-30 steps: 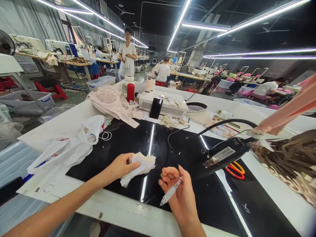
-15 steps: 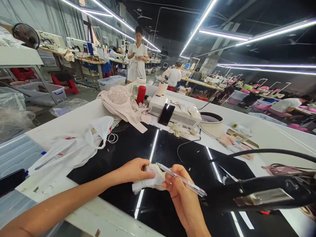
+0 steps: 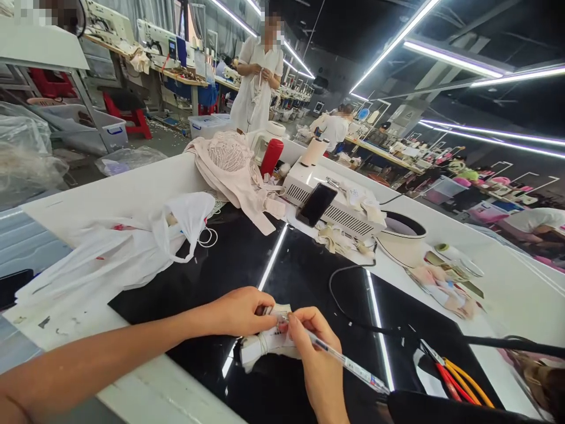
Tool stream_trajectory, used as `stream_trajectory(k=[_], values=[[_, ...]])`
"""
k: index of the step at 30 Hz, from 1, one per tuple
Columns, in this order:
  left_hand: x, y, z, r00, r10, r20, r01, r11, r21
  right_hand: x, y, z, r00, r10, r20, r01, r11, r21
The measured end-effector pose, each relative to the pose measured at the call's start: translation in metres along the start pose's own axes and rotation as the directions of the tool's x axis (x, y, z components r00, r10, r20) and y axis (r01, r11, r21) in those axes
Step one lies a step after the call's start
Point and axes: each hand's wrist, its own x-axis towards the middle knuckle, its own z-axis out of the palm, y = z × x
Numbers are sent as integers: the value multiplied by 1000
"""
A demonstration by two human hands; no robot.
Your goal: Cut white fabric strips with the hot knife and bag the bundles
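Note:
My left hand (image 3: 236,312) is closed on a small white bundle (image 3: 267,346), its thumb pressed on top; the bundle seems to be stacked fabric pieces with a thin band around it. My right hand (image 3: 318,362) grips a clear-barrelled pen (image 3: 351,366). The tip end of the pen lies over the bundle, hidden by my fingers, and small dark marks show on the white surface there. Both hands are close together above the glossy black tabletop (image 3: 207,347).
At the left lies a white plastic bag (image 3: 132,253). Beige garments (image 3: 233,176), a red bottle (image 3: 271,158), a phone (image 3: 316,205) and a white machine box (image 3: 344,218) line the back. Red-and-orange-handled cutters (image 3: 454,377) lie right. A person (image 3: 258,82) stands beyond the table.
The pen's tip end has come down onto the bundle, and my right hand has closed in toward my left. The view has tilted and shifted, uncovering the red-and-orange-handled cutters at right.

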Motion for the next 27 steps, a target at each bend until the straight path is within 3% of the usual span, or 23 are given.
stream_trajectory(k=[10,27], values=[[-2,3,2,999,-2,-50,5,998,58,-5,0,3,989,-9,-150,-6,995,-99],[-2,11,4,994,-46,-100,56,994,99,-4,4,9,988,-61,-143,32,980,-196]])
